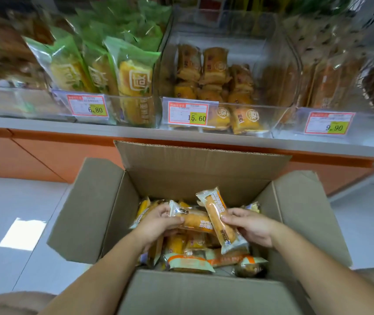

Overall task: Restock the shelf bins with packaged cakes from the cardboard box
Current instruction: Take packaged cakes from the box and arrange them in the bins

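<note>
In the box (104,201), left grip (158,221) pinches 1 cake (193,218), right grip (249,226) a crossing 2nd cake (215,212).

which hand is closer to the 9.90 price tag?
Right. The right hand, gripping a cake pack, is below and left of the 9.90 price tag; the left hand, gripping a second cake pack, is farther left.

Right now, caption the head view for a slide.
Left hand grips one packaged cake, right hand a second cake, over the cardboard box below the shelf bins.
</note>
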The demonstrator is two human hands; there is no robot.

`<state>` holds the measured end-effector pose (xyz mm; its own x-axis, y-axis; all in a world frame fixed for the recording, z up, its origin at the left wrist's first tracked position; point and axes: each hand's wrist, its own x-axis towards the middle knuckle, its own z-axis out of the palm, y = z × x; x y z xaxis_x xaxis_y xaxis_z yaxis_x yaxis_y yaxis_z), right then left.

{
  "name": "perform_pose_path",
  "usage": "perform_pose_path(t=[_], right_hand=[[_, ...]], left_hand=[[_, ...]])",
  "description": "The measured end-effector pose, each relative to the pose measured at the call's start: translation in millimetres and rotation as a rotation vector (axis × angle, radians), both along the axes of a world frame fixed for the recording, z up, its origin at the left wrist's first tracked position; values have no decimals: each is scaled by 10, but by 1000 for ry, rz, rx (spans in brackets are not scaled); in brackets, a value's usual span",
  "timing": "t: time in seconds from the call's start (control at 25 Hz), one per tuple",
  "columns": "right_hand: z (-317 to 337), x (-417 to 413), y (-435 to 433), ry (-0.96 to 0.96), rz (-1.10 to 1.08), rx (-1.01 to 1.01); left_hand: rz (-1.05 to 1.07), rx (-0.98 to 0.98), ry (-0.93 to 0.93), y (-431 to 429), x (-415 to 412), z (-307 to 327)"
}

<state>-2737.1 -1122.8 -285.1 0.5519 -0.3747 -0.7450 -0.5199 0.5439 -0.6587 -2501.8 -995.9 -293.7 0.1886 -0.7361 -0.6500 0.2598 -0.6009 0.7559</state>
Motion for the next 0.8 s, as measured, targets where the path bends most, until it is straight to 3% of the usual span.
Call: perform_pose_path(t=[0.2, 0.28, 0.44, 0.52, 0.64, 0.8], right_hand=[[281, 14, 131, -85, -37, 102], [382, -20, 149, -73, -27, 51], [800, -112, 96, 210, 229, -528], [1127, -185, 71, 233, 230, -704], [1562, -313, 55, 107, 54, -814], [2045, -516, -87, -99, -351, -859]], left_hand=[[153, -40, 154, 3, -92, 150], [196, -69, 189, -23, -150, 201], [124, -172, 71, -106, -202, 449], [54, -225, 5, -171, -226, 634], [-84, -348, -116, -290, -333, 1004], [-198, -531, -363, -512, -580, 1539]])
